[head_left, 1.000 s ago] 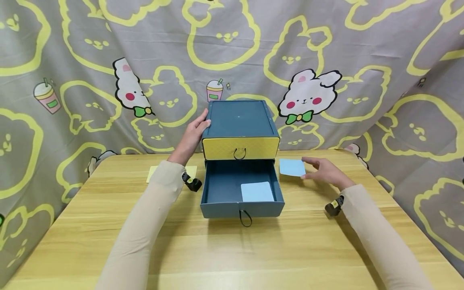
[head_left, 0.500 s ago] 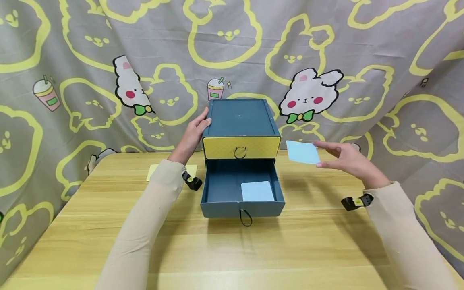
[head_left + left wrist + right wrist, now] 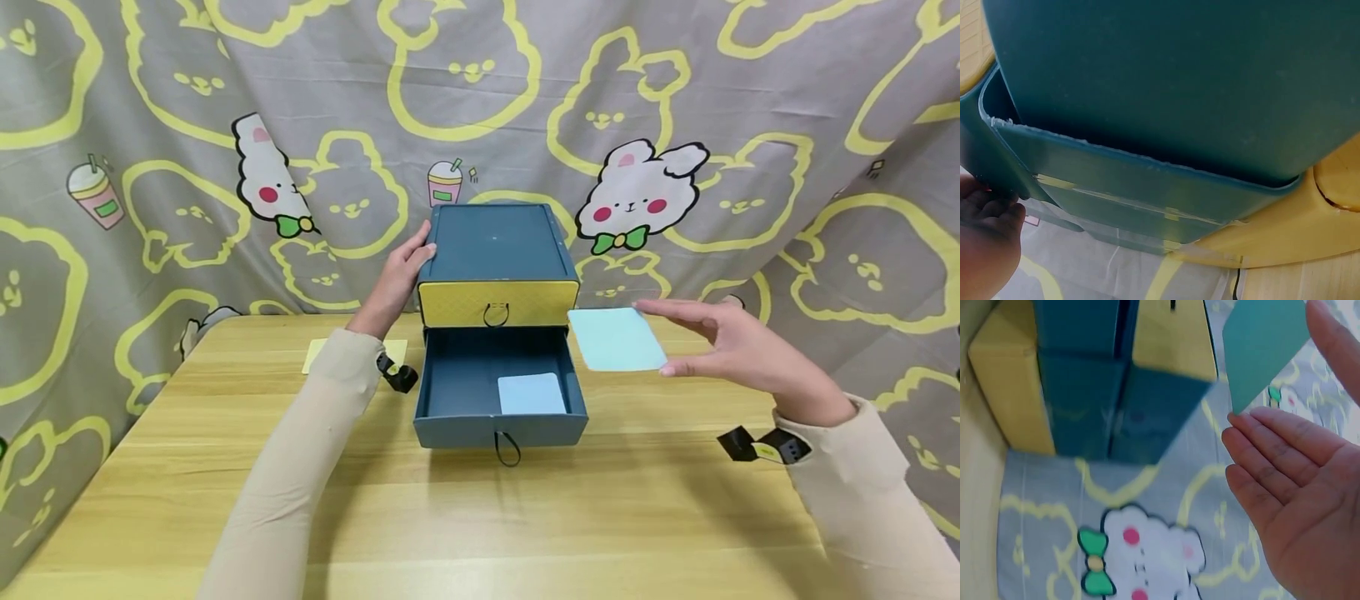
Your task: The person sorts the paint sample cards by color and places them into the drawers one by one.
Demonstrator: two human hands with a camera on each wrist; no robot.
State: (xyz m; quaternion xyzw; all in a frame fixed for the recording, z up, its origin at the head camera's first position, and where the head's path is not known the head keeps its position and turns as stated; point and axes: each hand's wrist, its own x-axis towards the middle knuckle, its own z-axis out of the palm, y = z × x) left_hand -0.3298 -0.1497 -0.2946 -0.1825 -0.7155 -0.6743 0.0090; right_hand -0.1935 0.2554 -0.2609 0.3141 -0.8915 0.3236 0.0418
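A light blue square card (image 3: 618, 340) hangs in the air right of the drawer box. My right hand (image 3: 731, 354) pinches it along its right edge between thumb and fingertips. The small dark blue drawer box (image 3: 495, 242) stands mid-table with its upper yellow drawer (image 3: 457, 306) closed. Its lower dark blue drawer (image 3: 457, 432) is pulled out, and another light blue card (image 3: 532, 393) lies inside at the front right. My left hand (image 3: 393, 279) rests against the box's upper left side; in the left wrist view its fingertips (image 3: 1013, 215) touch the back edge.
Pale yellow paper (image 3: 317, 355) lies on the wooden table (image 3: 480, 525), left of the box and partly behind my left forearm. A black loop pull (image 3: 507, 450) hangs from the lower drawer's front. Close behind the table hangs a grey patterned curtain (image 3: 480, 100).
My right hand has lifted the light blue card from beside the box, moved right and toward me, and turned it flatter to view. The left hand, box and drawers have stayed in place.
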